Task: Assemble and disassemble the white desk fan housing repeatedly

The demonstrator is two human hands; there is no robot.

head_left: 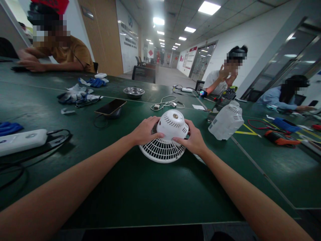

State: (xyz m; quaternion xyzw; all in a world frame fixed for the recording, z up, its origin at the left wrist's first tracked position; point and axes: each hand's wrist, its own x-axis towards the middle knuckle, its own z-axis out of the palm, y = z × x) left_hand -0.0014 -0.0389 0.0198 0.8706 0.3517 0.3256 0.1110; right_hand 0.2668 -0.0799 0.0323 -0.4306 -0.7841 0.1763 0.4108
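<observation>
A white, vented, dome-shaped housing [172, 123] is held above a round white fan grille [162, 151] on the green table [150, 194]. My left hand [149, 130] grips the housing from the left, its thumb pressed on the lower front. From the right, my right hand [193, 138] wraps round the other side, thumb also at the front. Behind my hands the grille is partly hidden. Right of them stands a white plastic housing part [227, 121] with slots.
A phone [110, 107], gloves [75, 93], a metal bowl [133, 92] and a coiled cable [167, 104] lie beyond my hands. At the left is a white power strip [23, 141]; at the right, an orange multimeter [281, 138]. Several people sit around the table.
</observation>
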